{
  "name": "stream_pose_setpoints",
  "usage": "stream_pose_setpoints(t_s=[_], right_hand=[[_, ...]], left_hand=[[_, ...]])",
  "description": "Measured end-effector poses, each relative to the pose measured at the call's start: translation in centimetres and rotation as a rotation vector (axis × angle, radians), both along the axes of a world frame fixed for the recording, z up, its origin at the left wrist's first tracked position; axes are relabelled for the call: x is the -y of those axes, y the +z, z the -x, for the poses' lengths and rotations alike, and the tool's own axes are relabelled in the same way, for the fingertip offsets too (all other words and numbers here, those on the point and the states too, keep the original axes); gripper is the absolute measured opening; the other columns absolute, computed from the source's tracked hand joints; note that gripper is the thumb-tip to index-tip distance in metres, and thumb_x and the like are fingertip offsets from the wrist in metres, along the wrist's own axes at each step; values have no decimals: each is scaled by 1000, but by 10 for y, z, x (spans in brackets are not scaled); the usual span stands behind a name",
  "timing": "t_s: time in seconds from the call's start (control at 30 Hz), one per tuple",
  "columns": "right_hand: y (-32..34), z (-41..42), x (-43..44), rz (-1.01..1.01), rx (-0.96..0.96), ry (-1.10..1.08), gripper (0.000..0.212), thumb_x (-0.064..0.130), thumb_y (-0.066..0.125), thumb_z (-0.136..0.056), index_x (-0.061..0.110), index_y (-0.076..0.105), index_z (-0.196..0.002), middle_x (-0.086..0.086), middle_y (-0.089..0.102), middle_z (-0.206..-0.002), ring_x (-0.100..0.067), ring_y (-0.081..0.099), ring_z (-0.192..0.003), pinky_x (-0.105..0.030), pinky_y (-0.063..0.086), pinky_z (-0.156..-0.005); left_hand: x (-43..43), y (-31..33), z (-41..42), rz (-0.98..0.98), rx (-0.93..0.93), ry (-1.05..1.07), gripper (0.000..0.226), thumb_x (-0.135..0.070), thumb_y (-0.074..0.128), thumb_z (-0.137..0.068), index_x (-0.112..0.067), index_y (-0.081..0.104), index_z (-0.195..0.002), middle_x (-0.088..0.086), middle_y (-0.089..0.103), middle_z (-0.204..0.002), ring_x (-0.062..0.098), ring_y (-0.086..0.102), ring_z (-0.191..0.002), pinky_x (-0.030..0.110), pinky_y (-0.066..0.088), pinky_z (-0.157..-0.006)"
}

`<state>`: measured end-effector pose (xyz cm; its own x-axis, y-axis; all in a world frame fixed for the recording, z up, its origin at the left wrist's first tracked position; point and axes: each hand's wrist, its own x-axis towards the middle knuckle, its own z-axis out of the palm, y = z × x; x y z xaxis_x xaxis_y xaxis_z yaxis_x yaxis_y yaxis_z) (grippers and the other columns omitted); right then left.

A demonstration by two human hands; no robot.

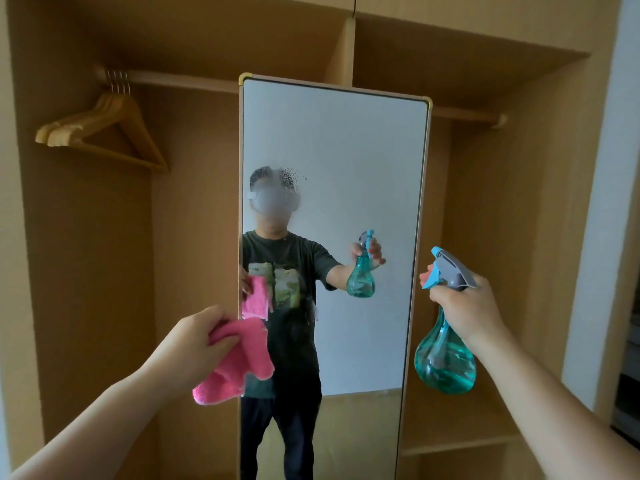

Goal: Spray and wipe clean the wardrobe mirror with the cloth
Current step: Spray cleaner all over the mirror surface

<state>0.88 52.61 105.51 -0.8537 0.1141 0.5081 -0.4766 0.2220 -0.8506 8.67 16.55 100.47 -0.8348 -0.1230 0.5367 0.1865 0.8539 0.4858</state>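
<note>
A tall framed mirror (pixel 346 140) stands in the open wooden wardrobe, straight ahead. Spray droplets speckle the glass at its middle left, and a wet streak runs lower down. My left hand (pixel 194 341) grips a crumpled pink cloth (pixel 239 362) just in front of the mirror's left edge. My right hand (pixel 467 310) holds a teal spray bottle (pixel 445 362) by the neck, right of the mirror, with a finger on the blue trigger and the nozzle pointing left toward the glass. The mirror reflects a person with the cloth and the bottle.
Several wooden hangers (pixel 104 129) hang on the rail (pixel 180 79) at the upper left. A vertical divider (pixel 346 46) rises behind the mirror. A shelf (pixel 460 441) sits low in the right compartment. A white wall (pixel 602 202) borders the wardrobe on the right.
</note>
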Motion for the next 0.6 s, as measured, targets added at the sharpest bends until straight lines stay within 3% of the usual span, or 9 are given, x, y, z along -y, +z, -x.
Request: stream_pose_setpoints(t_s=[0.17, 0.37, 0.5, 0.6], right_hand=[[-12, 3, -1, -10, 30, -11, 22, 6, 60, -89, 27, 59, -85, -3, 57, -76, -16, 52, -67, -27, 40, -56], [-15, 4, 0, -33, 7, -21, 21, 7, 59, -90, 26, 59, -82, -9, 60, -82, -19, 55, -71, -27, 43, -57], [-21, 5, 2, -54, -19, -49, 7, 3, 59, -88, 3, 65, -90, -25, 63, -90, -36, 59, -83, -30, 44, -64], [-26, 5, 4, -71, -25, -29, 8, 2, 58, -88, -3, 63, -91, -30, 57, -82, -27, 52, -69, -31, 41, -60]], left_hand=[[1, -1, 1, 5, 1, 2, 14, -21, 64, -89, -34, 60, -84, -13, 66, -81, 2, 61, -74, 17, 45, -60], [1, 2, 3, 8, -7, -5, 16, -22, 65, -88, -36, 59, -83, -14, 65, -80, 2, 61, -73, 16, 45, -59], [1, 1, 4, 3, -5, -9, 17, -23, 64, -88, -38, 59, -83, -16, 66, -79, 1, 62, -73, 16, 47, -59], [2, 1, 4, 3, 1, -8, 16, -24, 64, -88, -38, 59, -83, -17, 66, -79, 0, 62, -73, 14, 45, -58]])
